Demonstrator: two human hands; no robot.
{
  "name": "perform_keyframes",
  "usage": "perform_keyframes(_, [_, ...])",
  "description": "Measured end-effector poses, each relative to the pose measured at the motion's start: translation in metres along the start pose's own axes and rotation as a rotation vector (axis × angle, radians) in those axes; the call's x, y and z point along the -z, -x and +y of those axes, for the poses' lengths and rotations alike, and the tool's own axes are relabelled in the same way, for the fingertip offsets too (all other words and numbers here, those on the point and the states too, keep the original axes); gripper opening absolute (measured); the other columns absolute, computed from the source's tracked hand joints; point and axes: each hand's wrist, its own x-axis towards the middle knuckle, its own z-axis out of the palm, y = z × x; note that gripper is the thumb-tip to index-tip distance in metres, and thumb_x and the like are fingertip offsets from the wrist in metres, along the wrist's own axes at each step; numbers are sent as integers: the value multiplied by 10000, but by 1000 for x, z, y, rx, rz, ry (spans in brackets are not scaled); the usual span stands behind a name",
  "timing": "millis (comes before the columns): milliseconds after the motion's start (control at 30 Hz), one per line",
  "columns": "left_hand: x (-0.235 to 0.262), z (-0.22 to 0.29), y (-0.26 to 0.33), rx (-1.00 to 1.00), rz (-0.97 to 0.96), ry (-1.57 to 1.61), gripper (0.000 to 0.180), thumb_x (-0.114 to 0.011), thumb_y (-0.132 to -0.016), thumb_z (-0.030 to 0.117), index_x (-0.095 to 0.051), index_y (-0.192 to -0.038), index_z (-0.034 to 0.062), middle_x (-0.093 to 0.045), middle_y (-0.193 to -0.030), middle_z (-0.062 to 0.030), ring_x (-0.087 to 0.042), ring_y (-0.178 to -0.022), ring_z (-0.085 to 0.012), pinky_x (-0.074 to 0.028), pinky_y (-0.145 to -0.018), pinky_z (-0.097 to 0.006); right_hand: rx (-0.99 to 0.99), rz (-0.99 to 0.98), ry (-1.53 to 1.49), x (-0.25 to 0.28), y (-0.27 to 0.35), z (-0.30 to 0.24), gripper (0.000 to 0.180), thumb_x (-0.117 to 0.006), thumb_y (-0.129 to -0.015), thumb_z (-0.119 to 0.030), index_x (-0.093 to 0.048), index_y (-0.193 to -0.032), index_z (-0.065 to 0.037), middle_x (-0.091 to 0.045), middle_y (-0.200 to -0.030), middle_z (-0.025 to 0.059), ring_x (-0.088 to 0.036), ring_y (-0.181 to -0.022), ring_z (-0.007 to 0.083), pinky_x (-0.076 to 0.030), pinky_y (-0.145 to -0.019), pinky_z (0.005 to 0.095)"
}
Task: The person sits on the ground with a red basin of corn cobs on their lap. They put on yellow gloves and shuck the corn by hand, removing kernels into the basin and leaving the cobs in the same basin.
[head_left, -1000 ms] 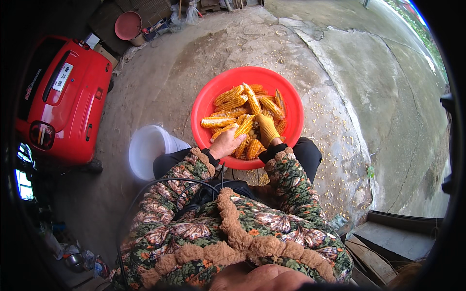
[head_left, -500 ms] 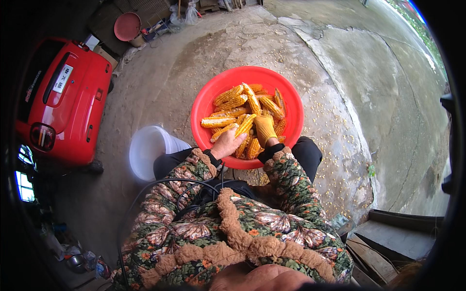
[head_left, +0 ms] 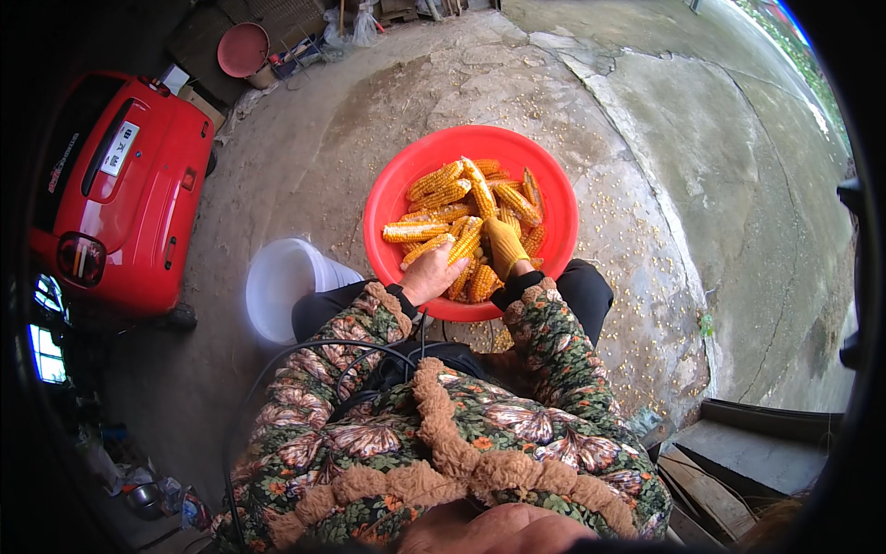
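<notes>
Red plastic basin (head_left: 388, 198), round and shallow, resting against the seated person's knees on a rough concrete yard floor (head_left: 646, 120). Contents: a heap of yellow dried corn cobs (head_left: 443, 189), some partly stripped.

Left hand (head_left: 432, 272), bare, curled over the near end of one yellow cob (head_left: 426, 249) at the basin's near rim; fingers appear clasped around it, though the thumb side is hidden. Right hand (head_left: 506, 247), in a mustard-yellow knitted glove, lies among the cobs just beside the left; from above I cannot tell whether its fingers grip a cob or only rest on the pile.

White plastic bucket (head_left: 281, 286), standing on the floor at the person's left, close to the knee. Loose yellow kernels (head_left: 646, 277) scattered over the concrete to the right (a good many already outside the basin). Red car (head_left: 129, 185) parked well apart, far left.

Risks, as judged: the basin sits propped on the legs, so a hard twist on a cob could tip it and spill the heap; kernels may fly past the rim; the bare hand could chafe on the hard grain.
</notes>
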Motion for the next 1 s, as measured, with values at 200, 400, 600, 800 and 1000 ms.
perform_keyframes(200, [2,0,-4,40,-59,158,430,-522,-917,304,-497,-1180,-35,-623,-985,-197,-613,-934,-311,-475,-800,-373,110,40,114,-3,-7,10,235,-470,-867,-296,-570,-869,-83,-562,-640,35,-517,-467,151,-411,-418,272])
perform_keyframes(400, [1,-6,-10,-120,60,278,363,-520,-906,320,-535,-1043,-15,-620,-854,-216,-607,-841,-372,-474,-729,-409,9,12,-123,1,0,-2,231,-502,-870,-321,-553,-854,-96,-551,-606,30,-520,-463,151,-413,-429,260])
perform_keyframes(600, [-1,-11,-8,-129,74,214,389,-528,-899,328,-517,-1078,-17,-620,-849,-230,-613,-830,-375,-480,-714,-424,29,-22,-88,1,0,-2,287,-521,-882,-396,-537,-876,-109,-541,-611,26,-536,-483,156,-427,-444,266])
perform_keyframes(800, [2,-4,-3,-34,-10,59,412,-513,-909,315,-498,-1143,-24,-612,-935,-233,-598,-896,-377,-476,-761,-415,5,-33,-128,7,-7,6,268,-522,-878,-370,-535,-859,-102,-523,-600,21,-538,-487,152,-425,-430,271])
perform_keyframes(1000, [3,3,-1,37,-41,68,414,-513,-912,306,-497,-1160,-25,-611,-987,-231,-596,-947,-362,-472,-795,-399,-66,46,-217,5,-17,17,193,-526,-863,-295,-525,-767,-127,-459,-580,-12,-403,-425,122,-339,-400,226])
